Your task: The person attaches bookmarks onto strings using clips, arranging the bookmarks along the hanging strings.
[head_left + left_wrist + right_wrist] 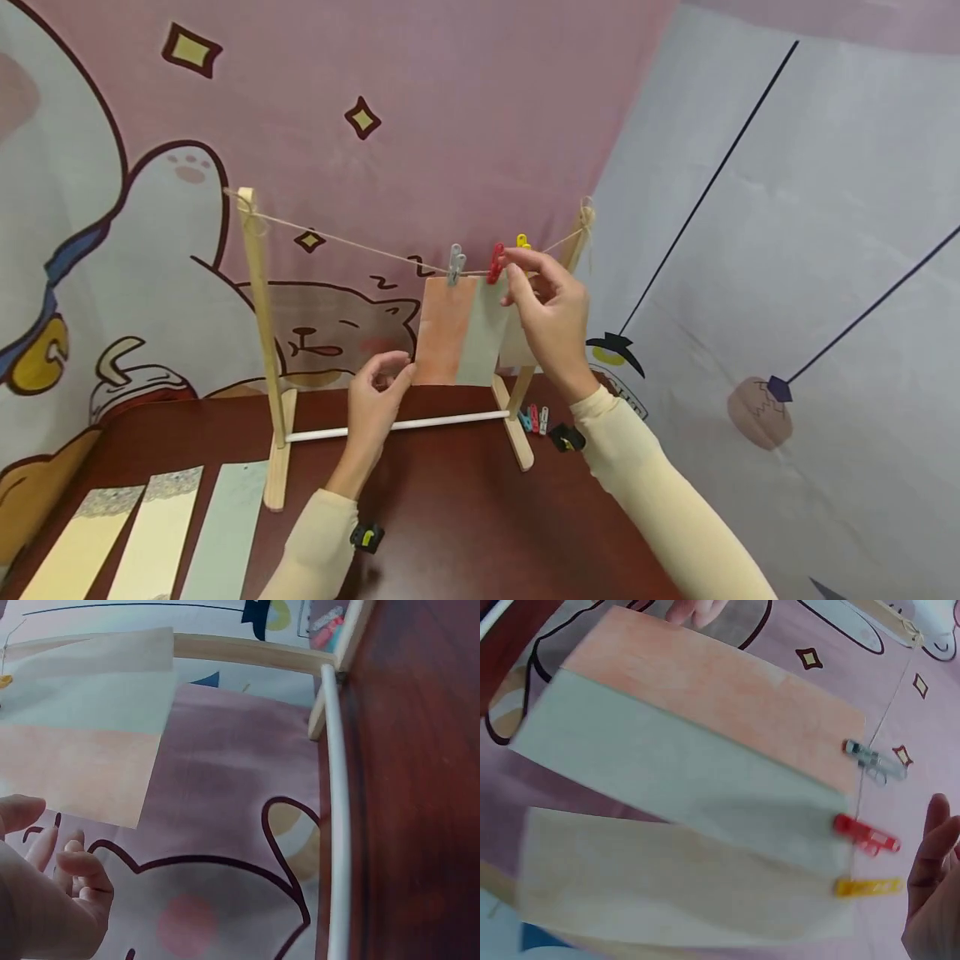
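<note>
Three paper strips hang from a string strung between two wooden posts. A grey clothespin clips the orange strip, a red one the pale green strip, and a yellow one the cream strip. My right hand is beside the red clothespin, thumb and fingers bent; the right wrist view shows a gap between them. At the orange strip's lower left edge is my left hand, its fingers loosely bent and not wrapped round the paper.
The stand has a left post and a white crossbar low over the brown table. Three more strips, including a grey-green one, lie at front left. Several spare clothespins lie by the right foot. A printed cloth hangs behind.
</note>
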`<state>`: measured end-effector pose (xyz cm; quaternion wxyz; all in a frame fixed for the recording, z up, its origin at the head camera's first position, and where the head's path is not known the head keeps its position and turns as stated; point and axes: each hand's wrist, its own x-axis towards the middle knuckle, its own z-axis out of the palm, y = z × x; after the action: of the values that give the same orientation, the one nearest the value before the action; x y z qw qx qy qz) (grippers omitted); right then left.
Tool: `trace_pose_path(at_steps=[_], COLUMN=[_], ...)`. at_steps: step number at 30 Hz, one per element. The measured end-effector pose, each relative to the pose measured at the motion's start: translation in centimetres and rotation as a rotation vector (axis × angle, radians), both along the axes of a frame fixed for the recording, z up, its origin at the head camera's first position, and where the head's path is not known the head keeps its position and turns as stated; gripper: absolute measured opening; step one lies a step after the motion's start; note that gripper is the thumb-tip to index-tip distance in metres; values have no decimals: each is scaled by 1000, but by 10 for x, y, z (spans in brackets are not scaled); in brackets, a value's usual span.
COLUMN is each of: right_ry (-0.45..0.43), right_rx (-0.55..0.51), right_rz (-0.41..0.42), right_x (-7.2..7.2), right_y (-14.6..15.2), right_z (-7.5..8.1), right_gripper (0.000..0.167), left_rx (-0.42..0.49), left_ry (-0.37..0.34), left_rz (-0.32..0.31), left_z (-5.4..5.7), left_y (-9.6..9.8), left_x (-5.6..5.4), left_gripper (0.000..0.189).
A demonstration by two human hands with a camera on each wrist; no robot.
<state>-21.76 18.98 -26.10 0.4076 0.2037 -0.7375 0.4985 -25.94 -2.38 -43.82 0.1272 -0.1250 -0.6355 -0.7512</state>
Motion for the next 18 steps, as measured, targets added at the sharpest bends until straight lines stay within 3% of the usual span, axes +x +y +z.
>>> trace_pose_path(at_steps=[4, 10, 18], right_ry=[0, -73, -183], right_rx=[-69, -138, -285], right_rz=[1, -35, -114], right_x=[7, 5, 4], right_y=[17, 38, 64], right_z=[-21, -52, -100], right_gripper=[22, 29, 25], left_rx=[-50, -157, -330], left_ry=[-38, -78, -236], left_rz=[-6, -25, 7], left_z=[-7, -14, -32], left_y=[-20, -49, -79], left_x=[17, 42, 72], left_gripper=[22, 31, 36])
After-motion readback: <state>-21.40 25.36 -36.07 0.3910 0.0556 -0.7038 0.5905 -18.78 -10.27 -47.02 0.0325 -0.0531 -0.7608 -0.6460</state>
